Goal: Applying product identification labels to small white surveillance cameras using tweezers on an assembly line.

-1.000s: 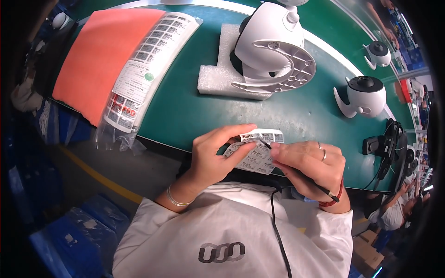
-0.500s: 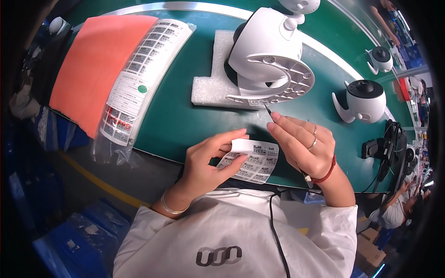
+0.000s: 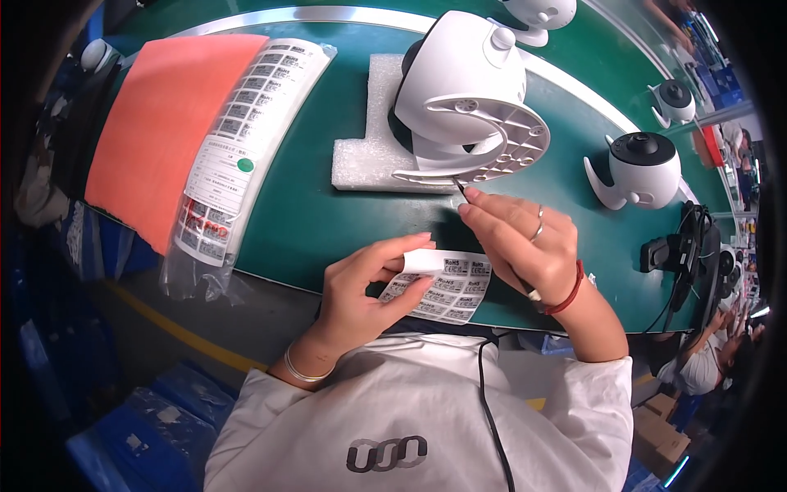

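Observation:
My left hand (image 3: 357, 283) is closed on a small curled sheet of stickers (image 3: 451, 283), the thumb lying across its printed face. In my right hand (image 3: 533, 246) are thin tweezers (image 3: 525, 284), gripped between thumb and fingers. Their dark tip is at the lower edge of the oval base of a white camera-like device (image 3: 467, 82). That device lies on its side, its ribbed underside turned toward my right hand. Under and beside it is a white foam block (image 3: 369, 168). Whether a sticker is at the tweezer tip cannot be made out.
An orange sheet (image 3: 172, 123) and bagged sticker sheets (image 3: 254, 107) lie at left on the green table (image 3: 303, 213). Similar white devices with black tops (image 3: 643, 168) stand at right, near a black adapter with cable (image 3: 660, 254). Blue bins (image 3: 147, 435) are below left.
My right hand and the tweezers have shifted slightly left and up along the base's edge. A small sticker seen there earlier is no longer distinguishable. My left hand keeps the sheet nearly still.

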Motion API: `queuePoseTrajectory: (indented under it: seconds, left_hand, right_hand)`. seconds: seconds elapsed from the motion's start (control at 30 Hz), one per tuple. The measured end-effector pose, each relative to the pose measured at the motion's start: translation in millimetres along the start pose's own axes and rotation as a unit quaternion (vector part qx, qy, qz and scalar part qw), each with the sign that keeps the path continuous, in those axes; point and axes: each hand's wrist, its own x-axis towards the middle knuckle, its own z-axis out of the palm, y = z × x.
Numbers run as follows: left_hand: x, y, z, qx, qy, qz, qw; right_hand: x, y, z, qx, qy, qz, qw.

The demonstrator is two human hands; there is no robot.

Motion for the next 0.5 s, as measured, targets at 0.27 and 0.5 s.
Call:
queuePoseTrajectory:
  seconds: [0.27,0.5]
  left_hand:
    - [0.5,-0.6,0.6,-0.009,0.007,0.008,1.0]
    - [2.3,4.4,-1.1,-0.023,-0.006,-0.016,1.0]
  right_hand:
    - [-8.6,-10.7,0.5,0.325,0.056,0.345,0.878]
    - [-3.1,-8.4,20.9,-0.042,0.033,0.019,0.998]
